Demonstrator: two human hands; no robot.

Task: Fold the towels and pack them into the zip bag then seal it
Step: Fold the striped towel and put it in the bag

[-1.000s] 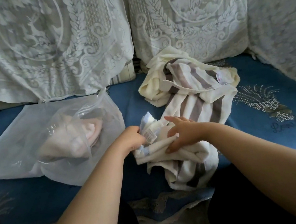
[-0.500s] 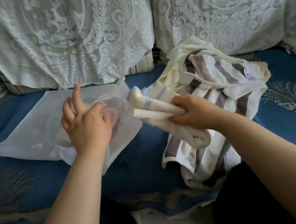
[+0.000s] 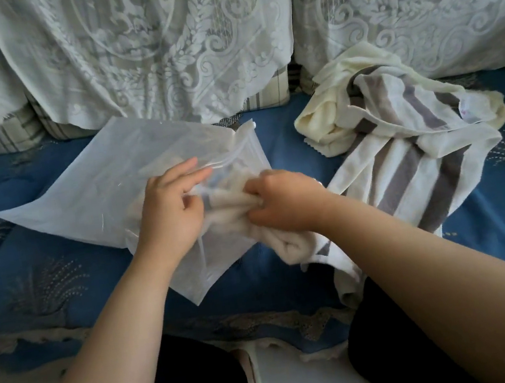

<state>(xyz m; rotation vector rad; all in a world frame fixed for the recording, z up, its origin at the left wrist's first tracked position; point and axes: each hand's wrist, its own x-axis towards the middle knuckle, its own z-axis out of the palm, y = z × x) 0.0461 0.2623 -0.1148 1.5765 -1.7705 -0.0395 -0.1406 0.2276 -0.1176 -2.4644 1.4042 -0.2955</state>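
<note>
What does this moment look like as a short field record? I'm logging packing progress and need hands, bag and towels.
left hand: holds the zip bag's mouth open, thumb pinching the edge
right hand: grips a folded cream towel, pushing it into the mouth
zip bag: translucent, lying on the blue sofa cover, unsealed
folded cream towel: partly inside the bag, its near end outside
bag contents: a pale shape shows through the plastic; cannot tell what
striped towel: unfolded heap to the right, grey and white
cream towel: crumpled beside the striped one
</note>
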